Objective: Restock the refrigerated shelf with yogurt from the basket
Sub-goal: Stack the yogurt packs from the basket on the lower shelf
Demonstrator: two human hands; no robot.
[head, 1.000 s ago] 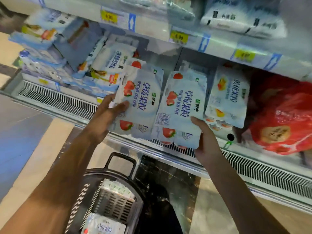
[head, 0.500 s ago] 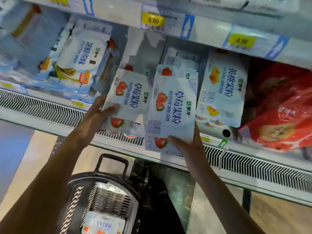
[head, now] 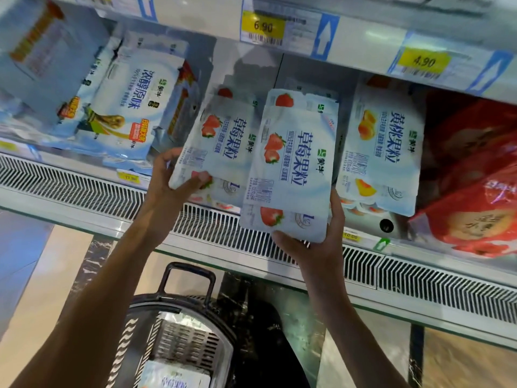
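Note:
Two white strawberry yogurt packs lean side by side at the front of the refrigerated shelf [head: 195,219]. My left hand [head: 170,189] grips the lower left corner of the left strawberry pack [head: 221,152]. My right hand [head: 316,242] holds the bottom edge of the right strawberry pack [head: 291,169], which overlaps the left one and hangs over the shelf's vent grille. More packs stand behind them, mostly hidden. The black basket [head: 179,309] sits on the floor below, with another yogurt pack [head: 173,378] lying in it.
A peach yogurt pack [head: 386,152] stands right of the strawberry ones, and red bags [head: 472,200] further right. Plain yogurt packs [head: 134,105] fill the left. An upper shelf edge with price tags [head: 263,26] hangs overhead.
Both hands have pushed the two strawberry packs a little deeper and more upright on the shelf. My right hand slid under the right pack's bottom edge. The view moved closer.

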